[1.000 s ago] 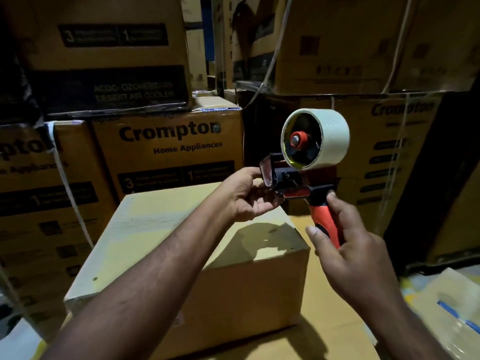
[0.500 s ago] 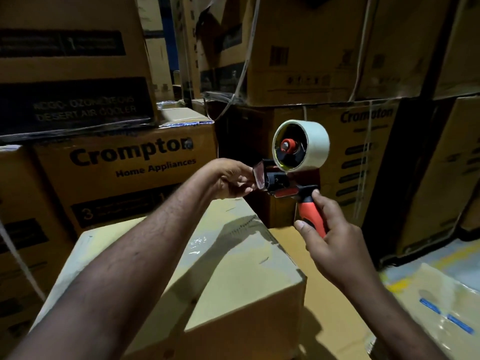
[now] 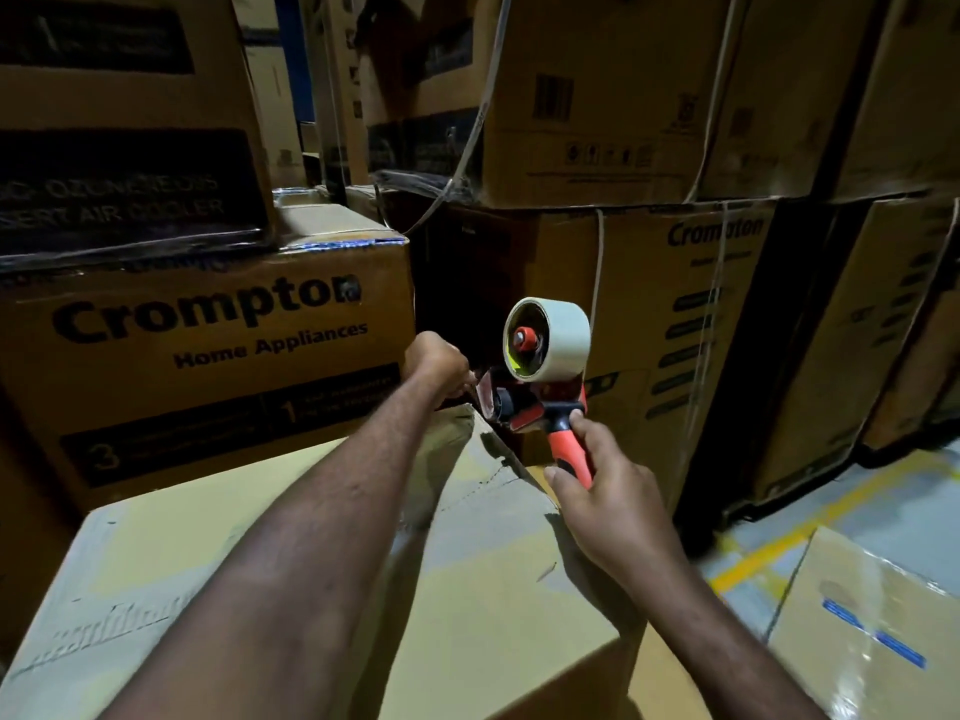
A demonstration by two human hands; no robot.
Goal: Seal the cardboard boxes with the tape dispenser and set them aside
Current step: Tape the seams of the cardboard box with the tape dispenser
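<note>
Two grips working at far edge of box (image 3: 467, 589). Right grip (image 3: 608, 491) wrapping tight round dispenser (image 3: 540, 402) handle. Handle slanting down toward person, mouth facing left. Left grip (image 3: 439, 366) sitting nearer mouth, fingers curling there (pinching tape end? cannot tell). Box lying below and nearward of dispenser, long axis running far-to-near, so pull likely coming toward body. Against a second ago: dispenser dropping from mid-air over box to far rim.

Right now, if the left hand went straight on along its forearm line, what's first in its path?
Most likely the tape dispenser: its front end sits right by the left hand. Missing that, the dark side of the stacked box behind; depth is unclear.
</note>
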